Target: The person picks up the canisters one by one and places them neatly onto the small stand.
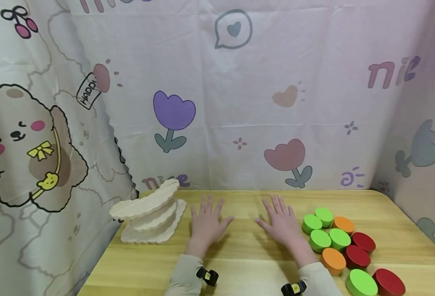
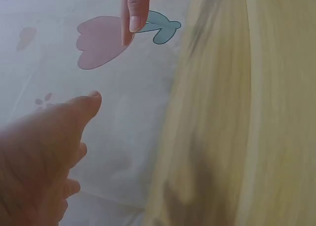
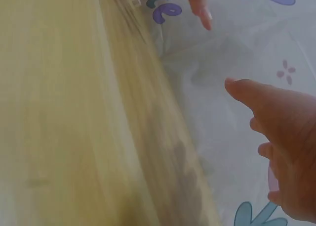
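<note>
Left hand point(image 1: 206, 224) and right hand point(image 1: 283, 225) extend over the table point(image 1: 239, 267), fingers spread, holding nothing. The stand point(image 1: 152, 218), its wavy tiers fanned, is just beside the left hand; a sideways sweep might topple it. The discs point(image 1: 340, 239) cluster beside the right, closely packed, so reaching for one could displace its neighbours.

Lime, orange, red discs point(image 1: 357, 257) at four o'clock! Cream boards point(image 1: 154, 221) at eight, tulip-printed pale curtain point(image 1: 232, 82) at twelve!
</note>
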`<state>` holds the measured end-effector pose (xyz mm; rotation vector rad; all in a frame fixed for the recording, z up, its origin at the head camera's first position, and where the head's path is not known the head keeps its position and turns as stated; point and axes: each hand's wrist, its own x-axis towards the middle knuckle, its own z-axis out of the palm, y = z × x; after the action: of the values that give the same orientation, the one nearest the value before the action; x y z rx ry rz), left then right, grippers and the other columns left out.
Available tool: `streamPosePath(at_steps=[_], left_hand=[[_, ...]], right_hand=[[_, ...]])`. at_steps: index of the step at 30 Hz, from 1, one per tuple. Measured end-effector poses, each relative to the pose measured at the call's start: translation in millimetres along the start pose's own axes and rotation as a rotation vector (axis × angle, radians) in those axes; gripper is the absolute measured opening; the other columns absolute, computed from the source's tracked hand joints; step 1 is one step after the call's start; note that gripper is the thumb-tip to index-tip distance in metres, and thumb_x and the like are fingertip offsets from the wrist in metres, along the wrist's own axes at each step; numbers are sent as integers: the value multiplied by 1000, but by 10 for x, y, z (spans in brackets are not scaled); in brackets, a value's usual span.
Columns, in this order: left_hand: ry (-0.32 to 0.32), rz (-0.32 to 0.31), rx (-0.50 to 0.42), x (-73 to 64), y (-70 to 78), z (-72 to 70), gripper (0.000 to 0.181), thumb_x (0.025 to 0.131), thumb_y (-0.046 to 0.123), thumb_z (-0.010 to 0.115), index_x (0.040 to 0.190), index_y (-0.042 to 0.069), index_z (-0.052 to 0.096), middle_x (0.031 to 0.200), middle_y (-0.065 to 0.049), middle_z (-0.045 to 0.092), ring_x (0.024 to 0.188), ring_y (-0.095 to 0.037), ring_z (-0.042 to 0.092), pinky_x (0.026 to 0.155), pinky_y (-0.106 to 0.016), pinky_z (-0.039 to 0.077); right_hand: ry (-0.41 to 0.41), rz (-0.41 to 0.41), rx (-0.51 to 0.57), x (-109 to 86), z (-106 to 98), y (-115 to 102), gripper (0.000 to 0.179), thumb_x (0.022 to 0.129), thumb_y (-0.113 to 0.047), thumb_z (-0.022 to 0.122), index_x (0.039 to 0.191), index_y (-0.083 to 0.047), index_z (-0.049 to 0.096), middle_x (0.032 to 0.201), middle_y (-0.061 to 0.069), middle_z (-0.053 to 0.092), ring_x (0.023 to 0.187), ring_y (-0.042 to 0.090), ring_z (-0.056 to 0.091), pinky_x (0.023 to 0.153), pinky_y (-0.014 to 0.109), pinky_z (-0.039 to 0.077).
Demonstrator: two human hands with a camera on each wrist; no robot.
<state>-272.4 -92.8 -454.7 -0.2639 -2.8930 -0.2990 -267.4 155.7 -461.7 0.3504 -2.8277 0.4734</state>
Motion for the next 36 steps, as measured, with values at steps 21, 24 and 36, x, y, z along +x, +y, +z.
streamPosePath(at_steps=[21, 24, 36], left_hand=[[126, -91, 95, -464, -799, -730, 78, 92, 72, 36, 155, 29, 24, 164, -14, 13, 152, -39, 7, 115, -72, 6], [123, -131, 80, -552, -1013, -841, 78, 93, 70, 37, 156, 26, 25, 164, -17, 11, 151, -41, 4, 114, -74, 3], [87, -215, 65, -803, -1612, -1038, 82, 93, 70, 38, 157, 22, 20, 163, -24, 5, 150, -45, -2, 109, -77, -10]], right_hand=[[14, -212, -4, 388, 89, -694, 72, 93, -53, 56, 151, -13, 38, 158, 14, 32, 150, 36, 22, 119, 59, 24], [31, -259, -16, 470, 117, -792, 72, 93, -54, 55, 150, -13, 39, 158, 13, 34, 149, 36, 25, 118, 58, 25], [12, -420, -52, 704, 159, -1126, 72, 95, -56, 51, 152, -15, 34, 159, 10, 32, 150, 30, 22, 120, 57, 24]])
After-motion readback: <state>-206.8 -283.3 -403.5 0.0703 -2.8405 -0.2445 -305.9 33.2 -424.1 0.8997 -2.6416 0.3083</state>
